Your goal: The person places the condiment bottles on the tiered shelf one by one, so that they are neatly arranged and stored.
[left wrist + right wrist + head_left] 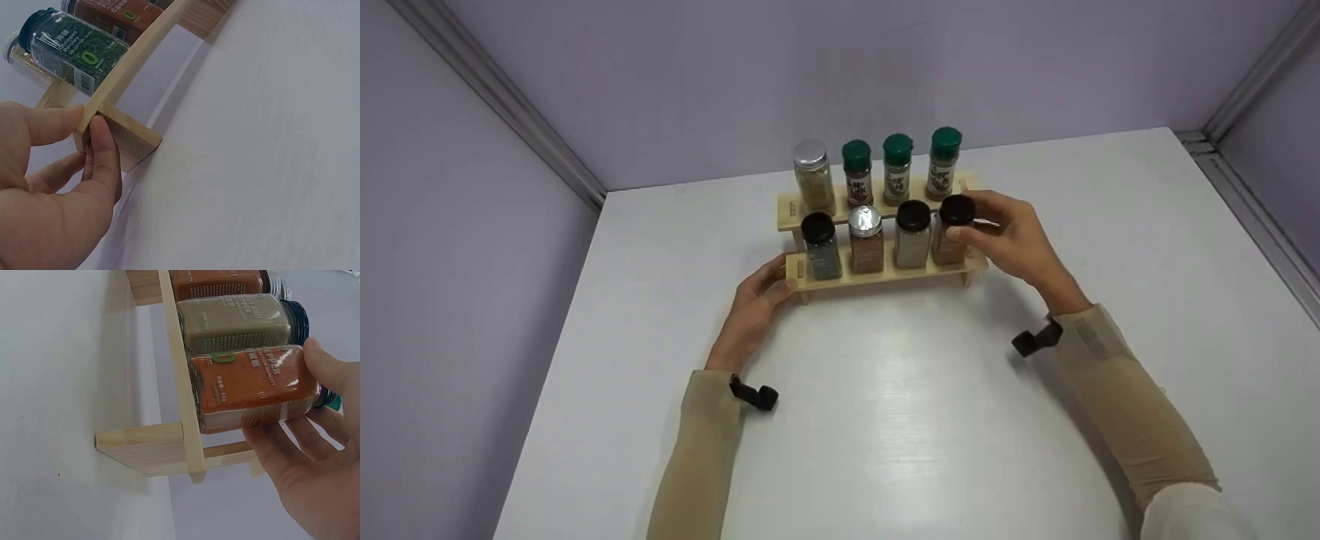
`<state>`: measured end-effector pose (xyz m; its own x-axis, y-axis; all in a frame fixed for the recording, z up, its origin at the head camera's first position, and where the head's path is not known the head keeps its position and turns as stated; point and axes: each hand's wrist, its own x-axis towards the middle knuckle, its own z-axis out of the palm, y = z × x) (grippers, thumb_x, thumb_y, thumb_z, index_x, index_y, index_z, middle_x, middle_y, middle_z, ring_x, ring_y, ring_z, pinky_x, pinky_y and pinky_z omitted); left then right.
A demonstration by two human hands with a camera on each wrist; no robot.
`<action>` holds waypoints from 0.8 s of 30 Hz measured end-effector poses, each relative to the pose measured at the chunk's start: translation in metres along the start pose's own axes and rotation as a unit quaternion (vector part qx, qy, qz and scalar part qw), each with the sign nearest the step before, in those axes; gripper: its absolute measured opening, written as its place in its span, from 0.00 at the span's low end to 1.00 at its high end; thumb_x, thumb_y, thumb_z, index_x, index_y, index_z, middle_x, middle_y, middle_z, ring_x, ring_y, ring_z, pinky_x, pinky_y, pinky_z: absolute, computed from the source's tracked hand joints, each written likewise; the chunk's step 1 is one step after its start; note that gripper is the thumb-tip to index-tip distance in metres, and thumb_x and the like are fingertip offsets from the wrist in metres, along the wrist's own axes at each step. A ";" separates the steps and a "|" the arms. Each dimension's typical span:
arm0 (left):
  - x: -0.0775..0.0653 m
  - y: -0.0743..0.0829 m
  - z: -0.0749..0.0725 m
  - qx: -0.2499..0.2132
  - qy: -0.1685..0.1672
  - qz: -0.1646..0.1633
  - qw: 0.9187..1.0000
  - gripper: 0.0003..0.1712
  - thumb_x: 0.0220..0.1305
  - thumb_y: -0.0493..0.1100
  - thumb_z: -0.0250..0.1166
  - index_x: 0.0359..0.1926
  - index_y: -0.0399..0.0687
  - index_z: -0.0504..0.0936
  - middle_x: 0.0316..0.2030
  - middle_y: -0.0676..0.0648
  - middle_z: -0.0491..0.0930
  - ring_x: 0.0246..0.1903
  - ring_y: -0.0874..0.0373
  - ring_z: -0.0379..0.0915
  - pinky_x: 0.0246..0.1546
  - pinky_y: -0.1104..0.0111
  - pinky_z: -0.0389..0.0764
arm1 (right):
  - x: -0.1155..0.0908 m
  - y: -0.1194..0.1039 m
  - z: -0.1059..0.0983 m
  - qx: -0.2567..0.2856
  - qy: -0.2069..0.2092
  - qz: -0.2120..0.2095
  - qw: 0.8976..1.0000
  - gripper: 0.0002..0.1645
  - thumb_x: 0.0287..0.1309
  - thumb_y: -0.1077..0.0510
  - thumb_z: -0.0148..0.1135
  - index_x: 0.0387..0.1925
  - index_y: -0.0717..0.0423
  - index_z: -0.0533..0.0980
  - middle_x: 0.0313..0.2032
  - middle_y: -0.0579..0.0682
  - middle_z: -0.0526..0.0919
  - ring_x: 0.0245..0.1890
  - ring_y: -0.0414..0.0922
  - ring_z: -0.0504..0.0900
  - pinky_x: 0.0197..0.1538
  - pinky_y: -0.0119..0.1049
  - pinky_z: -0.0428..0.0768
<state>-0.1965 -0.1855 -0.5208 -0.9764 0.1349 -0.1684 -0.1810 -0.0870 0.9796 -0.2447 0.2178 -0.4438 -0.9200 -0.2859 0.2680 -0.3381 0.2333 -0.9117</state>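
A two-tier wooden spice rack point(847, 282) stands on the white table with jars on both shelves. My left hand point(757, 304) pinches the left end of its lower shelf, thumb above and fingers underneath. Closest to that hand is a chopped parsley jar point(76, 50) with a dark lid. At the other end, my right hand point(1016, 236) grips an orange-red pepper jar point(253, 385) near its black lid. The jar is upright, its base at the lower shelf's right end. Beside it are a salt and pepper jar point(236, 320) and a silver-lidded reddish jar point(867, 251).
On the upper shelf stand a silver-lidded jar point(815, 184) and several green-capped bottles point(897, 176). A pale wall point(697, 90) rises behind the white table point(885, 420). Black wrist cameras point(757, 395) sit on both forearms.
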 end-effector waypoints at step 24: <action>-0.006 0.007 -0.013 0.127 -0.019 0.004 0.992 0.38 0.79 0.42 0.65 0.83 0.48 0.61 0.73 0.40 0.69 0.68 0.45 0.76 0.66 0.57 0.83 | -0.002 -0.001 -0.019 0.001 0.033 -0.044 0.998 0.21 0.75 0.63 0.64 0.66 0.59 0.81 0.60 0.57 0.86 0.59 0.42 0.84 0.66 0.31 0.80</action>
<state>-0.1939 -0.1998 -0.5143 -0.9717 0.1726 -0.1613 -0.1333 0.1630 0.9776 -0.2458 0.2360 -0.4375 -0.8983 -0.2424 0.3664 -0.4172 0.2091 -0.8845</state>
